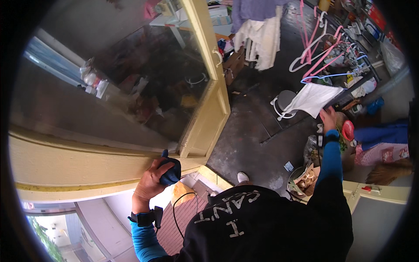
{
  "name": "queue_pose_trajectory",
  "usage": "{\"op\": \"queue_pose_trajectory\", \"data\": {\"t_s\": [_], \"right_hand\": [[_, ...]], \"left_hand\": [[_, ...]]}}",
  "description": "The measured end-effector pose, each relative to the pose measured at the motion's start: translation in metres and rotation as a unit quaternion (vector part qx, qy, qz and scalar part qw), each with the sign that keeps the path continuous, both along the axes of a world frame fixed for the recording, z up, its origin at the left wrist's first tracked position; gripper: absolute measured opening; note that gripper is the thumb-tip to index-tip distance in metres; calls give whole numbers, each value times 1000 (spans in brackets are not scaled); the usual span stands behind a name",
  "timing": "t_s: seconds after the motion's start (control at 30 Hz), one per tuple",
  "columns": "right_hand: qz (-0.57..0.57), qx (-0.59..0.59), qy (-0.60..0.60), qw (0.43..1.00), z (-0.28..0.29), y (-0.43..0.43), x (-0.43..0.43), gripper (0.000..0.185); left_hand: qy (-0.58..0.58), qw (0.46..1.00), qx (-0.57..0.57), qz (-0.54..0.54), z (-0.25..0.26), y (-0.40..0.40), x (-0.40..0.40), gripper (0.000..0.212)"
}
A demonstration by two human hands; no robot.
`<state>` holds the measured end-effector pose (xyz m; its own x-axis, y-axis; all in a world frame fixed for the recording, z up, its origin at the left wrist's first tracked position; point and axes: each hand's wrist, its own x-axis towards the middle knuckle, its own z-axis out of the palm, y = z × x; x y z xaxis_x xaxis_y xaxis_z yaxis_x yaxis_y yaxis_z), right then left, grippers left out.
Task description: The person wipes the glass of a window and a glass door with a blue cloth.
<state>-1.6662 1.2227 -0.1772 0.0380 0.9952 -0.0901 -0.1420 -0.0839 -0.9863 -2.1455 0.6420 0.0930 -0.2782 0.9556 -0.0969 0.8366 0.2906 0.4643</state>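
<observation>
My left hand [151, 181] grips a bunched dark blue cloth [171, 172], held up beside the cream door frame [98, 167]. My right hand [329, 118] is stretched out to the right. Its fingertips are at the lower edge of a white cloth [312, 98], next to a dark bar of a clothes rack [355, 86]. Whether the fingers pinch the cloth or rest on the bar, I cannot tell. Just above the white cloth is a light blue hanger [327, 77]. Pink hangers [322, 65] and a white hanger [306, 57] hang farther along the rack.
A cream door with a glass pane [204, 131] stands ajar ahead. On the dark floor [239, 131] is a round stool [286, 100]. A basin [296, 183] with papery scraps sits near my feet. Purple and white garments [258, 36] hang beyond. Clutter lines the right side.
</observation>
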Motion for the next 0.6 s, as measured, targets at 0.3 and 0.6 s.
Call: {"op": "queue_pose_trajectory", "data": {"t_s": [0.3,0.6], "right_hand": [[418,-164,-84,889,-67,-94,-215,26],[333,264,-313,849,91,4,-550,60]], "left_hand": [[-40,997,-32,54,-16,-38,13,67],[-62,984,-58,159,-29,-84,53,69]]}}
